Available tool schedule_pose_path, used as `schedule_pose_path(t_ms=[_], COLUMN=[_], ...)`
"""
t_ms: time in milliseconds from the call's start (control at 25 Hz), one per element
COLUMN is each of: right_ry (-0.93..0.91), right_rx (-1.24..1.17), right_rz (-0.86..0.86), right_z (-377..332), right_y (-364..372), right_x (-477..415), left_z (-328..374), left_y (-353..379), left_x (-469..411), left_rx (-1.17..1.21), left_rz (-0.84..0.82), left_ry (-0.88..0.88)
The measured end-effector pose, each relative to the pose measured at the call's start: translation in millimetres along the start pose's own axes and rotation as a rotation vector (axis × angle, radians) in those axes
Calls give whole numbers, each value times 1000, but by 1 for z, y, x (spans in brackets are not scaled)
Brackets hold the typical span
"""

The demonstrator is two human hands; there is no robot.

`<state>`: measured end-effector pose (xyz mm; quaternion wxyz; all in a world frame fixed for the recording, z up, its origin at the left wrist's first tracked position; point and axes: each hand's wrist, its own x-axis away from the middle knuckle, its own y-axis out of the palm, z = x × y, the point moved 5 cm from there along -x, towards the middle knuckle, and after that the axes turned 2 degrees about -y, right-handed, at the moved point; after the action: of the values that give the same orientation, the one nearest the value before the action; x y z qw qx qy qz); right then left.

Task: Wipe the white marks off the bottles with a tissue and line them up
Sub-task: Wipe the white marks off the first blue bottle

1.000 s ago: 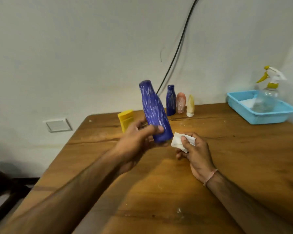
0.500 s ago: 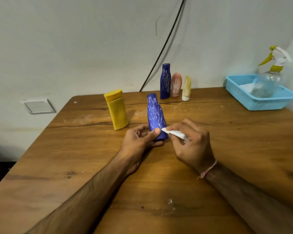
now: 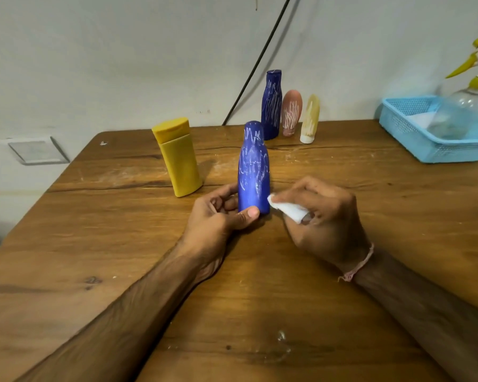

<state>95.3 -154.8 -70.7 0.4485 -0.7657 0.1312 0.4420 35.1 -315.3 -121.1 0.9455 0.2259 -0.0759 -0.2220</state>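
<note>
Surface (image 3: 342, 312): varnished wood, visible grain, semi-gloss, some white smears. Blue bottle (image 3: 253, 172): smooth plastic, satin sheen, chalky white scribbles. Yellow bottle (image 3: 180, 158): matt plastic. Tissue (image 3: 287, 208): soft white paper. Basket (image 3: 425, 146): perforated blue plastic. Spray bottle (image 3: 464, 106): clear plastic.

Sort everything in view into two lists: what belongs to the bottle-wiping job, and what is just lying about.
Job: blue bottle, gripped by left hand; tissue, in right hand; navy bottle, pink bottle, cream bottle, all scribbled; yellow bottle.

Lying about: basket; spray bottle in it; cable; wall plate.
</note>
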Motion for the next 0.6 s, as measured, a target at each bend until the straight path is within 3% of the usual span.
schedule_pose_path(t_ms=[80,240,360,520,600], right_ry=[-68,20,-76,4,-62], right_rx=[-9,30,-8,21,-17], right_rz=[-54,-35,-133,-90,-143], right_z=[-9,-2,-10,-2,-10], right_y=[5,2,9,4,9], right_x=[2,-3,0,-3,0], left_z=[-2,-3,-3,-1,0], left_y=[0,-1,-1,1,1], left_x=[0,1,3,3,5], left_rx=[-36,-122,-131,-196,-238], left_rz=[-7,21,20,47,55], left_ry=[4,11,26,61,78])
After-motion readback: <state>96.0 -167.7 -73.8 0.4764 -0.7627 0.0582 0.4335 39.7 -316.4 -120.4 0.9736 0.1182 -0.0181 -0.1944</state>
